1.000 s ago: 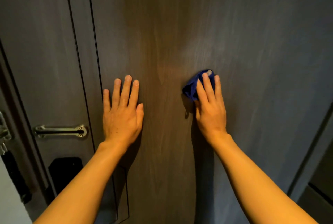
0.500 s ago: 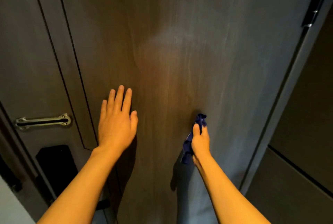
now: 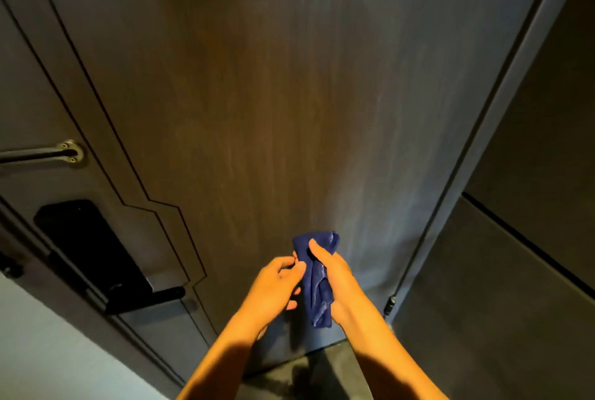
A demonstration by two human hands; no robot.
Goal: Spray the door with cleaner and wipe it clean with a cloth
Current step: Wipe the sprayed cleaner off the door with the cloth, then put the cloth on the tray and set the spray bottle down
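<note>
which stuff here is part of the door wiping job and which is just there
Part of the job:
- door
- blue cloth, held by the right hand, left hand pinching it

Just there:
- metal handle
- black lock
- wall panel at right

No spray bottle in view.

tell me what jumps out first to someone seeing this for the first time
The eye goes first to the blue cloth, low and centre, held between the left hand and the right hand in front of the dark wood-grain door that fills most of the view. Next comes the hardware at the left: a metal pull handle and, below it, a black lock unit.
</note>
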